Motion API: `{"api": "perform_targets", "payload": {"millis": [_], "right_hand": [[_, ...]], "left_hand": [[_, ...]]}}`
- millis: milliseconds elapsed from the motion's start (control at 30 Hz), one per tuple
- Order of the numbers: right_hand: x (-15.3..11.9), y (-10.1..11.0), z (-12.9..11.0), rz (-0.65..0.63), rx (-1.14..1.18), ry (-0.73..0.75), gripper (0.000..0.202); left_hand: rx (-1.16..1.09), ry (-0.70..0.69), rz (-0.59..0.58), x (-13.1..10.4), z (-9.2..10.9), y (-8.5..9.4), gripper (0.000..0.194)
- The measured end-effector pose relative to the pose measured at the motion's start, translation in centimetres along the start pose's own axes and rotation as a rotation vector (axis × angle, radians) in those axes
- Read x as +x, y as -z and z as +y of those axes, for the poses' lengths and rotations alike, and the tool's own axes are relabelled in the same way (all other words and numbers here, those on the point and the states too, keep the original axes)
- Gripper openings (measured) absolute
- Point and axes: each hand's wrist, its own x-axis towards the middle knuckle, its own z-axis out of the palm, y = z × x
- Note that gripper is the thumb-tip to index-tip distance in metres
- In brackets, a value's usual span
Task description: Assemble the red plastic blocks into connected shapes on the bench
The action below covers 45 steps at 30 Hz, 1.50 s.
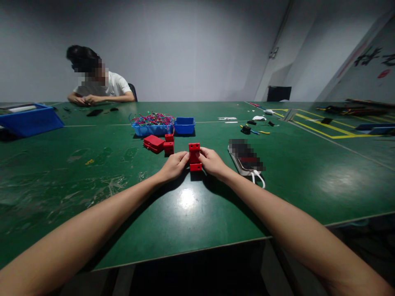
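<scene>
A red block-like part [194, 157] with small dark holes at its upper and lower ends is held upright over the green table [154, 230]. My left hand [175, 165] grips its left side, the thumb pressed on it. On its right side, my right hand [211, 161] pinches it the same way. Just beyond my left hand lie a flat red part [153, 143] and two small red blocks [168, 148], one behind the other. Fingers behind the held part are hidden.
Behind stand a blue tray [152, 130] heaped with coloured wires and a smaller blue bin [184, 126]. A phone [245, 156] with a white cable lies right. Another blue bin [32, 121] is far left. A person [112, 85] sits across the table, forearms on its edge.
</scene>
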Motion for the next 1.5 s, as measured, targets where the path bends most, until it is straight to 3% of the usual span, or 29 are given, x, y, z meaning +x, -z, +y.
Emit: {"api": "perform_targets", "payload": {"millis": [633,1500], "right_hand": [[0.19,0.05,0.30,0.050,-0.006,-0.016,0.019],[0.36,0.25,0.86,-0.003,-0.071,0.018,0.021]], "left_hand": [[0.029,-0.010,0.002,-0.05,0.18,0.01,0.048],[-0.004,0.008,-0.007,0.03,0.23,-0.06,0.051]]}}
